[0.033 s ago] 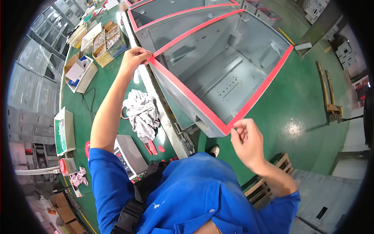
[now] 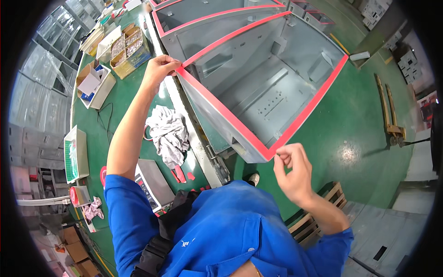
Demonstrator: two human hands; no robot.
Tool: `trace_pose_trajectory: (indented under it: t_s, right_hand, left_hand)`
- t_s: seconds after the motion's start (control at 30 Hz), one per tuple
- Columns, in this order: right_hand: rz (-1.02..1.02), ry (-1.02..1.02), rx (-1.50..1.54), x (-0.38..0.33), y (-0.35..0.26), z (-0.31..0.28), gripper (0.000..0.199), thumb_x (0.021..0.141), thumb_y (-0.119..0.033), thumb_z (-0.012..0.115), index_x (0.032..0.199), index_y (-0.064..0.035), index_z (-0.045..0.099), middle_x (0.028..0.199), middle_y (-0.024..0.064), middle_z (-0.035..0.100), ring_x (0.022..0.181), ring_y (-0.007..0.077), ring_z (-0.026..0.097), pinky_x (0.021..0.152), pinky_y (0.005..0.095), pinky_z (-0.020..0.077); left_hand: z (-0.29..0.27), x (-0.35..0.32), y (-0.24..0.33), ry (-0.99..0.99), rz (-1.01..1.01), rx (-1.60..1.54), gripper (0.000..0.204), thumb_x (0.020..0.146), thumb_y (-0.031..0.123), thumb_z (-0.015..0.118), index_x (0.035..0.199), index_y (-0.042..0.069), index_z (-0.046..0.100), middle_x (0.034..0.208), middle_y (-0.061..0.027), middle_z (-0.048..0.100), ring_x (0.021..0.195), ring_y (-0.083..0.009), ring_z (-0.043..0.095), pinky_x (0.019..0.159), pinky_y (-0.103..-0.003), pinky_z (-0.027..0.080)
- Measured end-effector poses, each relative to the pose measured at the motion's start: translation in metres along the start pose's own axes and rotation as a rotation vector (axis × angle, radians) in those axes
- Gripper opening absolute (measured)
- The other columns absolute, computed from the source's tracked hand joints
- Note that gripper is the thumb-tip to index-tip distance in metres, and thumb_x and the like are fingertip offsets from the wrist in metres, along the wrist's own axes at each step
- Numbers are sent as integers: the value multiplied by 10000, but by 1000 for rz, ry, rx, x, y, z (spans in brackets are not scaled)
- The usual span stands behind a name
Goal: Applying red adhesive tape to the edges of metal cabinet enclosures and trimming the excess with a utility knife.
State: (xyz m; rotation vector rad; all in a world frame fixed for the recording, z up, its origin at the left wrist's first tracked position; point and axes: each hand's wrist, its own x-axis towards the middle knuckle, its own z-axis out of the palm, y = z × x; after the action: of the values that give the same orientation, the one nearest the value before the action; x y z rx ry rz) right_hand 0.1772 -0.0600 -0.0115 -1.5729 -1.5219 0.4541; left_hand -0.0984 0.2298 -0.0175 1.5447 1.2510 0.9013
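Red tape (image 2: pixel 223 109) frames the open rim of the big grey box (image 2: pixel 251 50), which stands in front of me beside the edge of the green bench (image 2: pixel 127 104). My left hand (image 2: pixel 161 68) is pinched narrow on the tape at the box's left corner, thumb and forefinger together. My right hand (image 2: pixel 294 171) is at the near corner, fingers curled and thumb drawn in close; I cannot tell whether anything thin sits between the tips, or whether they touch the rim.

I judge that I am working on the strip between these two corners, minding both ends at once. It looks straight and flat along the edge, with no fold that I can see. As I read it, the next move calls for a steady left hand and a light, exact right fingertip at the near corner, without skewing the strip. A crumpled cloth (image 2: pixel 167 134) lies on the bench nearby.
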Motion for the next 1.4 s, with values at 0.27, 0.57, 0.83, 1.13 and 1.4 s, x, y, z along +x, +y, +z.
trace_pose_trajectory:
  t_s: [0.27,0.57,0.83,1.13,1.4]
  right_hand:
    - [-636,103,-561,-13,17,16,286,730,-67,575,1008,1,584,999,119,562,851,255,535,719,347,441]
    - [-662,120,-573,-18,22,26,282,736,3,552,1013,55,551,1022,172,526,858,312,515,722,390,441]
    - [-664,142,-618,-19,24,31,296,744,0,526,1035,49,527,1046,172,498,879,297,477,699,372,446]
    - [-649,147,-607,-20,26,35,291,743,-29,511,1024,47,520,1049,179,490,858,299,484,699,385,439]
    - [-651,146,-574,-20,30,36,311,734,-22,508,1037,48,506,1047,180,479,841,293,486,686,380,439]
  left_hand:
    - [-3,-1,1,-16,64,-76,140,723,58,624,812,-51,628,803,-93,637,709,-124,598,609,-212,487]
    - [-19,10,-3,-157,-73,-68,157,749,100,658,833,-31,632,881,-105,626,767,-146,603,678,-237,495]
    - [-16,11,-7,-174,-14,-112,129,719,98,679,793,-5,656,783,-72,639,671,-117,589,606,-219,478]
    - [-15,11,-10,-180,16,-148,125,699,81,693,781,-8,660,754,-68,640,620,-124,584,581,-229,474]
    - [-15,11,-14,-168,51,-127,111,698,73,692,766,-7,656,771,-64,638,615,-117,575,566,-228,464]
